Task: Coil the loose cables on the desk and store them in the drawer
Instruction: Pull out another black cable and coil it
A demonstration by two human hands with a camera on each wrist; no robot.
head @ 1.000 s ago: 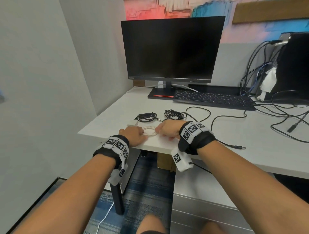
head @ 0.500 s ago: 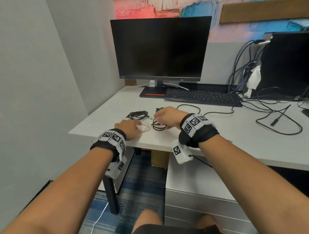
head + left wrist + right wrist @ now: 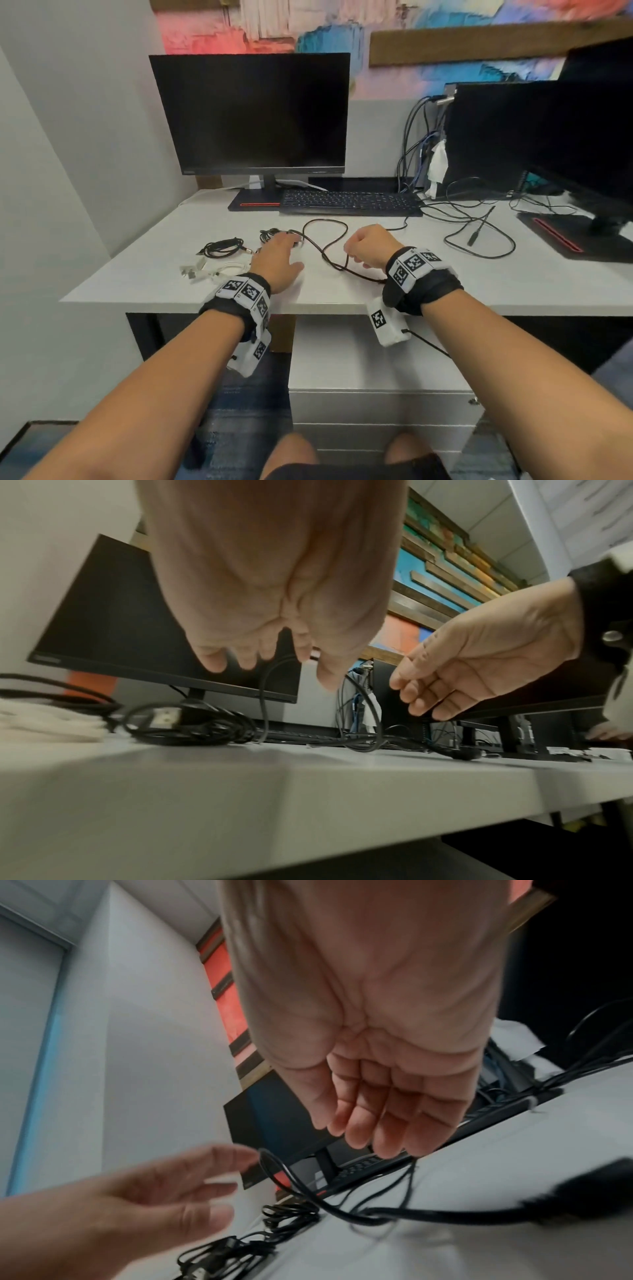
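Left hand (image 3: 279, 260) lies flat, fingers released; right hand (image 3: 370, 248) pinches the black cable (image 3: 325, 240). Wind even, untwisted loops.

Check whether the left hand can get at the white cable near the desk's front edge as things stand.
Probably yes. The white cable lies in the open on the desk, just left of the left hand, which holds nothing; only a small black coil lies beyond it.
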